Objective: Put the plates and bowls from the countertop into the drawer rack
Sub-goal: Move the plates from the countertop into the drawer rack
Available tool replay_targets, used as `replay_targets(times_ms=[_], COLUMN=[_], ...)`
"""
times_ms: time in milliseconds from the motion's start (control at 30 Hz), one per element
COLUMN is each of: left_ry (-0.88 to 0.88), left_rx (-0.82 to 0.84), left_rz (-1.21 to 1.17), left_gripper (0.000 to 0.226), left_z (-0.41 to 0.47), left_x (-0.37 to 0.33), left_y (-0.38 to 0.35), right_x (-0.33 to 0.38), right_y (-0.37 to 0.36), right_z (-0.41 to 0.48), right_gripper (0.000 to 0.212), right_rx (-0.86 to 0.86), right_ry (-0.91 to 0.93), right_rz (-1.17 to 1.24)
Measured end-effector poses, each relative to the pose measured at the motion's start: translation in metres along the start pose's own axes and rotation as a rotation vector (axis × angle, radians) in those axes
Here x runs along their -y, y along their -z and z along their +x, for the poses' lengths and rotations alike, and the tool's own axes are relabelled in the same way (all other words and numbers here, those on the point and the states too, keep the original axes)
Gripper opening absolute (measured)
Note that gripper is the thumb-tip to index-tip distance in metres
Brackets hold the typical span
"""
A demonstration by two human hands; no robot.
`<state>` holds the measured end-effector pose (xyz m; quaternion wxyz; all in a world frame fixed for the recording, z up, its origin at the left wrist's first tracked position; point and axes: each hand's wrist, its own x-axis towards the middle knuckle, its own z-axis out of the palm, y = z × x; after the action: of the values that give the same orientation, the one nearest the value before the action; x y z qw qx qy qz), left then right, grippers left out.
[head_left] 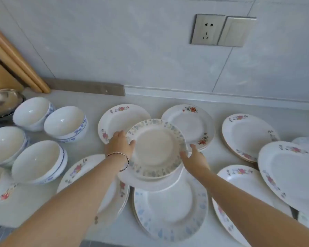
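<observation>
- While the tabletop (89, 104) was covered with crockery, the hands met at one small plate (156, 148) with a grey-green leaf border, which I take as the landmark here.
- The left hand (120, 145) gripped that plate's left rim, thumb on top and fingers hidden beneath; the right hand (194, 159) was spread against its right rim, thumb on the edge. Both were closed onto this one plate, which seemed lifted or tilted off a white plate (150, 184) just under it, though I could not tell if they touched.
- Behind the leaf plate lay two flowered plates (119, 120), partly overlapped by it; in front of it sat a blue-speckled plate (169, 209); well to its left stood the blue-rimmed bowls (66, 123); to its right lay more flowered plates (248, 136).
- The drawer rack was not in view.
- The plate looked like glazed ceramic: stiff, smooth, probably slippery, and likely to chip if knocked against its neighbours. It seemed light enough for one hand, but two opposite grips on the rim looked the safest hold.
- The flat middle offered no purchase; the raised rim did.
- Because the plates lay crowded and overlapping, a straight lift seemed wiser than a slide.
- The bowls, deeper and nested in pairs, would probably take a thumb inside the rim.
</observation>
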<state>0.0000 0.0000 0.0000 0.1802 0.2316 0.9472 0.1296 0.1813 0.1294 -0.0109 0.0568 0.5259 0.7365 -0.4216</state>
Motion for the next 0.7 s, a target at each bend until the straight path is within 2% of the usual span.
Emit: replay_targets(times_ms=[167,300,467,600,700], left_ry=[-0.001,-0.016,0.056,0.191,0.233], left_rx=[0.142,0.120,0.227,0.325,0.349], left_rz=[0.008,-0.145,-0.238,-0.310,-0.273], left_gripper=[0.057,0.061,0.058,0.077,0.063], left_z=[0.037,0.045,0.051,0.055,0.057], left_x=[0.018,0.036,0.044,0.037,0.032], left_y=[-0.018,-0.029,-0.024,-0.014,-0.007], right_x=[0.014,0.012,0.010,0.010,0.012], right_y=[-0.025,-0.032,-0.032,-0.031,-0.028], right_z=[0.028,0.020,0.015,0.015,0.015], right_gripper=[0.063,0.066,0.073,0.083,0.083], right_rx=[-0.026,-0.050,-0.007,-0.037,-0.072], right_ry=[-0.090,-0.103,-0.101,-0.168,-0.261], right_rz=[0.112,0.152,0.191,0.318,0.455])
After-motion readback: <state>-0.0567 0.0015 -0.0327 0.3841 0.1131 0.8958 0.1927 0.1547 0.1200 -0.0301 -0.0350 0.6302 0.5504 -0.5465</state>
